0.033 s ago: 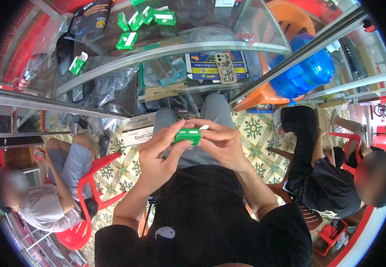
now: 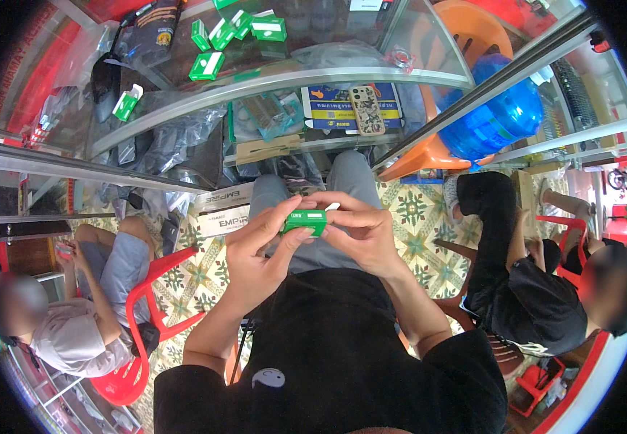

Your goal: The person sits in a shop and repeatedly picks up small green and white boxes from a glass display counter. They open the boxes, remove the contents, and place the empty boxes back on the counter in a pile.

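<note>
Above my lap I hold a small green box (image 2: 304, 223) with a white label patch. My left hand (image 2: 259, 246) grips its left end, thumb below and fingers along the top. My right hand (image 2: 362, 235) pinches the right end, where a white flap (image 2: 333, 207) sticks up. What is inside the box cannot be seen. More green boxes lie on the glass counter (image 2: 313, 76) in front of me, among them a closed one (image 2: 206, 66) and one with a raised white flap (image 2: 126, 103) farther left.
A patterned phone (image 2: 367, 110) rests on a blue and yellow box inside the counter. At right, a blue water bottle (image 2: 494, 108) stands on an orange chair (image 2: 472, 32). One person (image 2: 85, 325) sits at left, another (image 2: 537, 304) at right. White cartons (image 2: 215, 223) lie by my left leg.
</note>
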`<action>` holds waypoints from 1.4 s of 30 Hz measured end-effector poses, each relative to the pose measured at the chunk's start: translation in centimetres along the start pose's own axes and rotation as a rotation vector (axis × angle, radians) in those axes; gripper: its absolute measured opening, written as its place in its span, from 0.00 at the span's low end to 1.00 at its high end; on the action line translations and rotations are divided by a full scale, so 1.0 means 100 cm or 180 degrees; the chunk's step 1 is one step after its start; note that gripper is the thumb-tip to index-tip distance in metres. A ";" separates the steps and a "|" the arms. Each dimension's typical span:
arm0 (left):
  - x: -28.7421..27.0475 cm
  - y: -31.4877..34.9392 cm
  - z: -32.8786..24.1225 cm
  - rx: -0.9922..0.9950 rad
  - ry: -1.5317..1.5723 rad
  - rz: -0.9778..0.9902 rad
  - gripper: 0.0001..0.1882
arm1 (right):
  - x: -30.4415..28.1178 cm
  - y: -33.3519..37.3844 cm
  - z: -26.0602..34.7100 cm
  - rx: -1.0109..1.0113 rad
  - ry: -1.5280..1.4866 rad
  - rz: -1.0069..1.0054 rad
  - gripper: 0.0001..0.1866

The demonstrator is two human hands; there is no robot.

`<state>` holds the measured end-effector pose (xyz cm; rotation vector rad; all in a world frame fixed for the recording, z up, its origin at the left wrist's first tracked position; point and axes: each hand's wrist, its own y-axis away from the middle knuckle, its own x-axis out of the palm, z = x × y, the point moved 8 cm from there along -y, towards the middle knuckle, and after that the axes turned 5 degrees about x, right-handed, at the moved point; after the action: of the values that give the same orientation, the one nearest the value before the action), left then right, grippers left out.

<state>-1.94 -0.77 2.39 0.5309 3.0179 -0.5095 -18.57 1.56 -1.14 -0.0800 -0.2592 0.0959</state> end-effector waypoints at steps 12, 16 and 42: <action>-0.005 0.007 0.006 -0.0323 0.0035 -0.0031 0.18 | -0.003 0.001 0.002 -0.0465 0.0203 -0.0210 0.10; -0.009 0.010 0.010 -0.0461 0.0071 -0.0209 0.18 | -0.004 0.003 -0.002 -0.0285 -0.0014 -0.0260 0.07; -0.052 0.001 0.018 -0.0386 -0.0005 -0.1091 0.20 | -0.058 -0.002 -0.017 0.0764 -0.0806 -0.1497 0.14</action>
<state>3.00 -2.93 1.14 0.0041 3.1229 -0.3325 -23.72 0.61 -4.26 0.2336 -0.5107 -0.3326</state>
